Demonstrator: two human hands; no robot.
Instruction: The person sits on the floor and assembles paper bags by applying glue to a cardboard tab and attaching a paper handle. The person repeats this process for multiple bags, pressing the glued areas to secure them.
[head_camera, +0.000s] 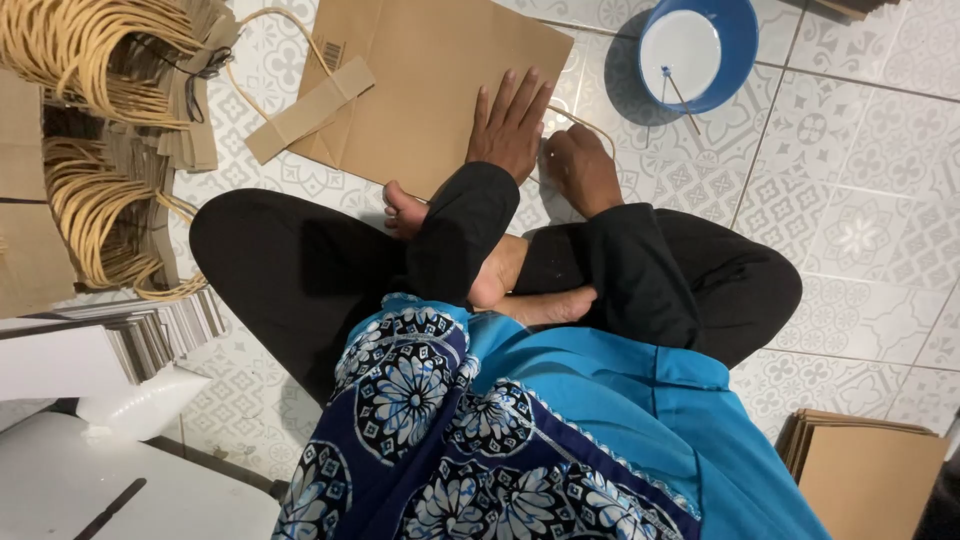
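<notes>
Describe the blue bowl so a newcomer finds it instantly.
Start at the flat brown paper bag on the patterned tile floor, under the left hand. Look past its far right corner, beyond the right hand: the blue bowl sits there on the tiles. It is the only round, blue thing, white inside, with a thin stick leaning out.

A single head-worn camera looks steeply down from close above the seated person's crossed legs (300, 270), facing the tiled floor (860, 230) ahead, where both hands' fingers (515, 95) lie near the frame's upper middle.
</notes>
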